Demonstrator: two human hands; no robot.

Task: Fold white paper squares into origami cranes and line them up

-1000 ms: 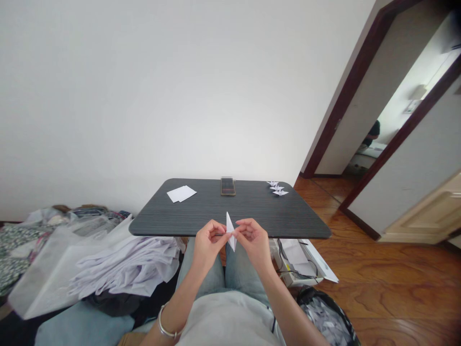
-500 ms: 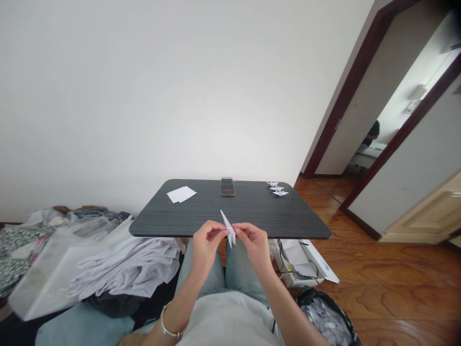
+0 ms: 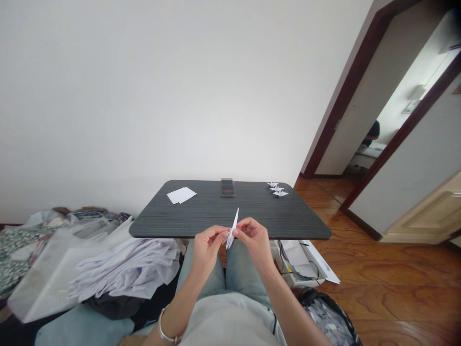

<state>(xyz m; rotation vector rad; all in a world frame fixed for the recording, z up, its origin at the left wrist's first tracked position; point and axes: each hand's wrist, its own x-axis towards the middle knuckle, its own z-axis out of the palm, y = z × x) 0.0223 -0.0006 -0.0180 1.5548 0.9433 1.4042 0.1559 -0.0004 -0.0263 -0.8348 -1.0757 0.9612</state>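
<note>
Between my two hands is a folded white origami paper, narrow and pointed, its long tip angled up and slightly right. My left hand pinches its left side with thumb and fingertips. From the right, my right hand pinches it near the middle, thumb in front. Both hands are just past the near edge of the dark table, above my lap. At the far right of the table sit several small folded paper cranes. Flat white paper sheets overlap at the far left.
A phone rests at the table's back middle. Piled cloth and bags are at the left. A box with cables and a black bag of paper scraps stand at the right. Through the doorway, a person is partly visible.
The origami paper has turned: its long tip leaned left and now leans right. My right hand has shifted its fingers up and over the paper. My left hand keeps its pinch.
</note>
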